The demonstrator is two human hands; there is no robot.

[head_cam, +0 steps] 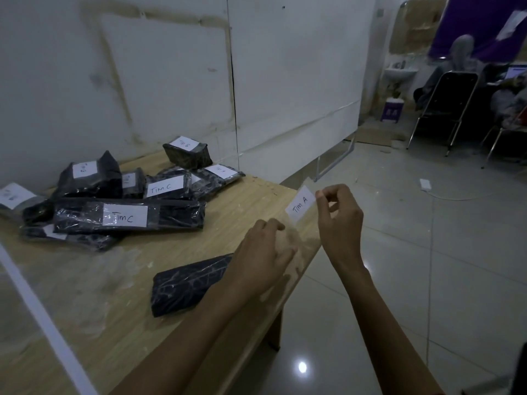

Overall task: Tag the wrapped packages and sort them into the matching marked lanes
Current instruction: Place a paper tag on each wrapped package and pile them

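The right hand (339, 220) pinches the upper corner of a white tag (301, 204) marked "Tim A", and the left hand (263, 259) holds its lower end over the edge of the wooden table (99, 309). Just beside the left hand lies a dark wrapped package (185, 283) without tag. Further left, a pile of tagged packages (114, 201) rests near the wall; two of them read "Tim C".
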